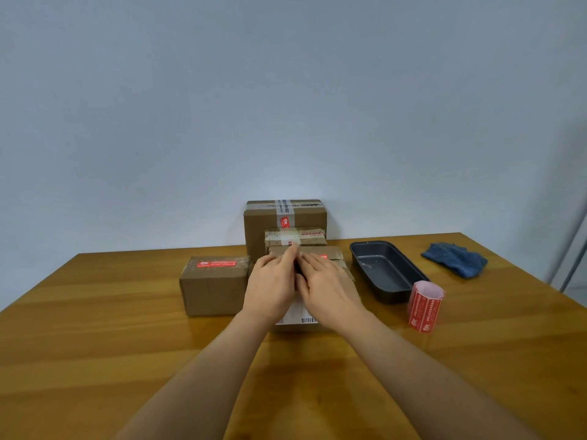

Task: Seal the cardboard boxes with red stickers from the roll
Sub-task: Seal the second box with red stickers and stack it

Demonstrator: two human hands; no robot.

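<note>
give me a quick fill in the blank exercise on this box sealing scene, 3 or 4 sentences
1. The sticker roll stands upright on the wooden table, and its colour is ____.
2. The blue cloth lies to the ____ of the dark baking pan.
3. The left hand and right hand both rest on the ____ box.
4. The box on the left has a red sticker on its ____ face.

Missing words: red; right; middle; top
</note>
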